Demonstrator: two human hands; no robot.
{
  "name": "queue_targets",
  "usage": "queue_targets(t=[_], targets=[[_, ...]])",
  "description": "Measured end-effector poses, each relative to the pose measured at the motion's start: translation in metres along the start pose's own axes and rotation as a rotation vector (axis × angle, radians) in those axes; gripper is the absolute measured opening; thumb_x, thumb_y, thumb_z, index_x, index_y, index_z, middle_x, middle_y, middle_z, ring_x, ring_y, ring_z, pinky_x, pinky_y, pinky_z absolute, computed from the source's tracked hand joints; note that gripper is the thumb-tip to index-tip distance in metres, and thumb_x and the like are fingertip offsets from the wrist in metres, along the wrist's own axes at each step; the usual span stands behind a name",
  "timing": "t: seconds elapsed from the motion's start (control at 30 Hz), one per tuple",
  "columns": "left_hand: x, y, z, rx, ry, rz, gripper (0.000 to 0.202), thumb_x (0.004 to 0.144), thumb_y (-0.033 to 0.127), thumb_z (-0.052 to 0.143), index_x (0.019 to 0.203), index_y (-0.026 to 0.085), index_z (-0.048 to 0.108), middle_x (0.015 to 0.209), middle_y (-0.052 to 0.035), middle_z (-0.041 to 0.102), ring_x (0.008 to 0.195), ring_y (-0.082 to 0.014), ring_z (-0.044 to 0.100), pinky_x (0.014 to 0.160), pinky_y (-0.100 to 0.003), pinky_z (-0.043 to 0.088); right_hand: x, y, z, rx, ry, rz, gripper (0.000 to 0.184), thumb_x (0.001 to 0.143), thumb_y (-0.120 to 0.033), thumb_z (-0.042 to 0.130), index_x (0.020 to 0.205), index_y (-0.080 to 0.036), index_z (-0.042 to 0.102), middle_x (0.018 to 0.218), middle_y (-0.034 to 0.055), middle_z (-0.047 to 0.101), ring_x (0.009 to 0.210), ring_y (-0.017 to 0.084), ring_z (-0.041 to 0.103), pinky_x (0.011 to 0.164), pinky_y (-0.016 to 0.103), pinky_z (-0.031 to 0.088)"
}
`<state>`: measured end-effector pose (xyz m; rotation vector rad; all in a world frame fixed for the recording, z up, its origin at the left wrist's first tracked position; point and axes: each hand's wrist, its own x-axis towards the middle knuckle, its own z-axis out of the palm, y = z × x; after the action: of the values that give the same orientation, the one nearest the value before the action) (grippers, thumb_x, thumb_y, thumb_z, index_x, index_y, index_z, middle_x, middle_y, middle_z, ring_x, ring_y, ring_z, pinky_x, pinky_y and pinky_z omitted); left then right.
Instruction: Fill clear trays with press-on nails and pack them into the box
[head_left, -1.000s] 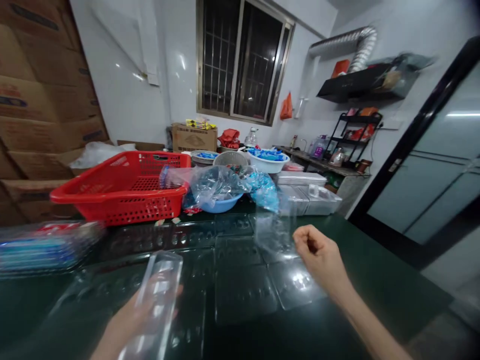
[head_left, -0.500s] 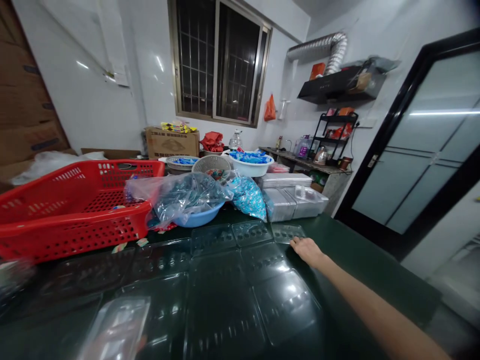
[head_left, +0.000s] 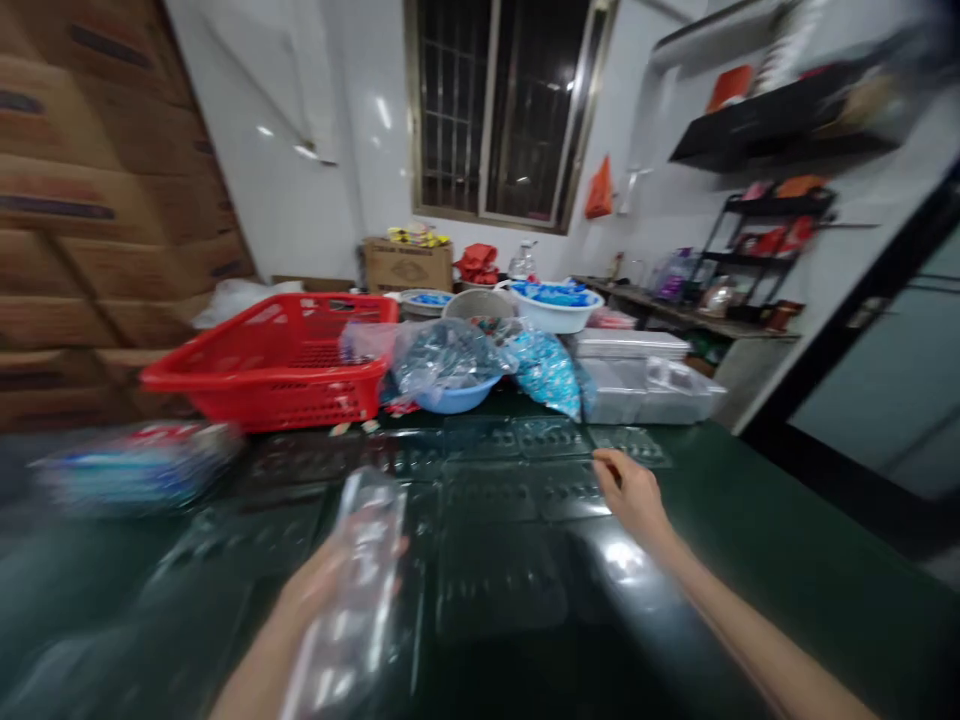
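Head view: tray [head_left: 358, 590], likely plastic, in left hand [head_left: 319, 585]; right hand [head_left: 630, 495] beside another [head_left: 574, 490].

Plastic blister trays [head_left: 499, 590] lie flat across the bench [head_left: 795, 520] — behind them, a plastic basket [head_left: 270, 375] sits left of a bowl [head_left: 454, 397] holding a plastic bag [head_left: 450, 358]. Cardboard cartons [head_left: 97, 200] stack further left.

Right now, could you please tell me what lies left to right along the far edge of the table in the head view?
Red basket → blue bowl → silver trays
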<state>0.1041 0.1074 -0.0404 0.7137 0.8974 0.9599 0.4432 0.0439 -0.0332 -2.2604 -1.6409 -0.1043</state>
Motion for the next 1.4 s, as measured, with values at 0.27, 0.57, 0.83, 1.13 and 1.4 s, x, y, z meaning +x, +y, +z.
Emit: queue_targets(t=[0.27, 0.57, 0.83, 1.13, 1.4], targets=[[-0.066, -0.012, 0.052, 0.008, -0.229, 0.057, 0.063, 0.069, 0.045, 0.065, 0.124, 0.022, 0.044, 0.086, -0.0074, 0.065, 0.046, -0.0152, 0.059, 0.039, -0.024, 0.044, -0.098, -0.175, -0.016, 1.486, -0.635, -0.068, 0.026, 0.077, -0.036, 0.062, 0.063, -0.015, 0.053, 0.047, -0.0036, 0.054, 0.035, 0.008, 0.05, 0.032, 0.016, 0.036], [-0.08, -0.022, 0.056, -0.056, -0.279, 0.051, 0.064, 0.068, 0.043, 0.067, 0.123, 0.017, 0.045, 0.063, -0.0007, 0.06, 0.045, -0.0138, 0.057, 0.045, -0.023, 0.046, -0.109, -0.164, -0.016, 1.585, -0.643, -0.02, 0.03, 0.073, -0.038, 0.067, 0.063, -0.014, 0.052, 0.046, -0.0038, 0.054, 0.032, 0.007, 0.048, 0.028, 0.013, 0.031], [-0.086, -0.025, 0.052, -0.099, -0.284, 0.038, 0.066, 0.068, 0.048, 0.067, 0.122, 0.015, 0.047, 0.065, -0.0034, 0.061, 0.048, -0.0152, 0.058, 0.044, -0.023, 0.045, -0.115, -0.171, -0.017, 1.596, -0.639, -0.023, 0.031, 0.073, -0.038, 0.068, 0.061, -0.015, 0.05, 0.044, -0.0048, 0.053, 0.031, 0.006, 0.045, 0.029, 0.014, 0.03], [-0.087, -0.027, 0.046, -0.095, -0.321, -0.002, 0.058, 0.074, 0.054, 0.057, 0.117, 0.014, 0.05, 0.059, -0.0019, 0.059, 0.041, -0.0137, 0.054, 0.041, -0.024, 0.044, -0.115, -0.177, -0.017, 1.582, -0.627, -0.013, 0.031, 0.073, -0.037, 0.068, 0.06, -0.015, 0.05, 0.042, -0.0056, 0.052, 0.029, 0.006, 0.043, 0.028, 0.014, 0.029], [-0.086, -0.032, 0.045, -0.089, -0.35, 0.015, 0.05, 0.08, 0.053, 0.048, 0.112, 0.014, 0.051, 0.053, 0.0003, 0.054, 0.038, -0.015, 0.053, 0.037, -0.025, 0.043, -0.116, -0.18, -0.015, 1.58, -0.64, 0.0, 0.032, 0.072, -0.038, 0.068, 0.058, -0.015, 0.05, 0.042, -0.005, 0.052, 0.029, 0.006, 0.044, 0.028, 0.014, 0.028]])
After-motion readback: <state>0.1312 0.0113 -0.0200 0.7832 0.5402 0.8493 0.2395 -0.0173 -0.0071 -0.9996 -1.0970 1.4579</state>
